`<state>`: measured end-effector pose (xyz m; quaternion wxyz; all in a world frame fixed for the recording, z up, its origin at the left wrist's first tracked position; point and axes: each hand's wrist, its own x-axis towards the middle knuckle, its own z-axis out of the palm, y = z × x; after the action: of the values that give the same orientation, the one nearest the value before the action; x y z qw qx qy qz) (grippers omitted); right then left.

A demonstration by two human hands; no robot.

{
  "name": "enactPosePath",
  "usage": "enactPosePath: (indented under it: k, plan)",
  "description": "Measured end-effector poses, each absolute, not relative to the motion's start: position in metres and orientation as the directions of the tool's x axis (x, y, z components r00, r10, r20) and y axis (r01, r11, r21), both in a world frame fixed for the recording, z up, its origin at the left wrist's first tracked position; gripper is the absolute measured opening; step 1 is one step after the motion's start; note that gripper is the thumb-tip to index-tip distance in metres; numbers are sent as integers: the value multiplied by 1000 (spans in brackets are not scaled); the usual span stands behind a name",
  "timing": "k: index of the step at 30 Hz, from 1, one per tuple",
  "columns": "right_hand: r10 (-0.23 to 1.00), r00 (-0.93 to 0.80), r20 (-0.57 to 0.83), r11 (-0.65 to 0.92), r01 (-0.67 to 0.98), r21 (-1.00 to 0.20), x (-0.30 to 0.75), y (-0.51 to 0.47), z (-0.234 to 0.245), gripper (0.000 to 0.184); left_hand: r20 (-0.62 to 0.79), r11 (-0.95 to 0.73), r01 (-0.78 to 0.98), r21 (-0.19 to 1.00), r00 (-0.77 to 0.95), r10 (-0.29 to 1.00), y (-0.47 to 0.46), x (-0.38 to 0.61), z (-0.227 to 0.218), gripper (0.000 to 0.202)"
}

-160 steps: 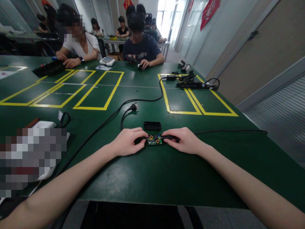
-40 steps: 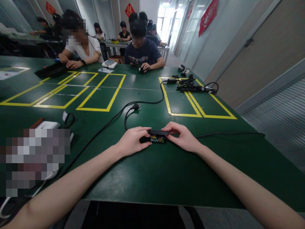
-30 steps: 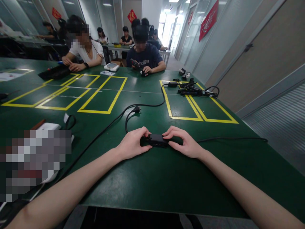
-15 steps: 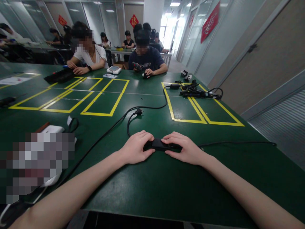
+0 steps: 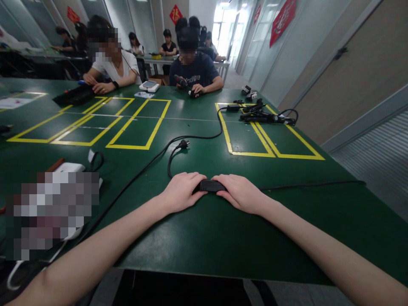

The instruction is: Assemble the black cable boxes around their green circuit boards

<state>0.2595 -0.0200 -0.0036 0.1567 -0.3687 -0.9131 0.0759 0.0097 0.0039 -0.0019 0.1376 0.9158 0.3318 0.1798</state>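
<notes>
A black power adapter [image 5: 212, 185] lies level close above or on the green table, held between my two hands. My left hand [image 5: 183, 192] is closed around its left end, fingers over the far side and thumb on the near side. Around the right end my right hand [image 5: 239, 193] is closed in the same way. Beyond my left hand, a short cord curves out to a black power plug [image 5: 182, 144]. A thin black cable [image 5: 309, 185] runs from my right hand towards the table's right edge. Both adapter ends are hidden by my fingers.
A long black cable [image 5: 140, 171] crosses the table [image 5: 197, 238] to a small black box [image 5: 234, 108]. Bundled black adapters and cables [image 5: 259, 115] lie at the far right on yellow-taped rectangles. A blurred-out item [image 5: 52, 208] sits left. Two people work across the table.
My right hand has slid slightly left, closer to my left hand. The adapter appears turned, showing a ribbed face. The camera's view has dipped a little.
</notes>
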Motion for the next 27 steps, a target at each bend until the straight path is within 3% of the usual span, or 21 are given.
enactPosePath:
  k: [6, 12, 21, 27]
  plan:
    - [740, -661, 121, 668, 704, -240, 258, -22, 3, 30, 129, -703, 601, 380, 718, 684, 2, 7, 9, 24]
    - [724, -678, 127, 688, 700, -189, 258, -24, 2, 33, 82, -744, 566, 354, 774, 628, 4, 5, 17, 28]
    - [659, -725, 201, 752, 640, -156, 259, -22, 2, 40, 119, -789, 530, 311, 802, 586, 4, 3, 12, 31]
    - [634, -727, 262, 767, 634, -98, 259, -23, -1, 37, 259, -824, 489, 285, 789, 557, 4, 2, 9, 39]
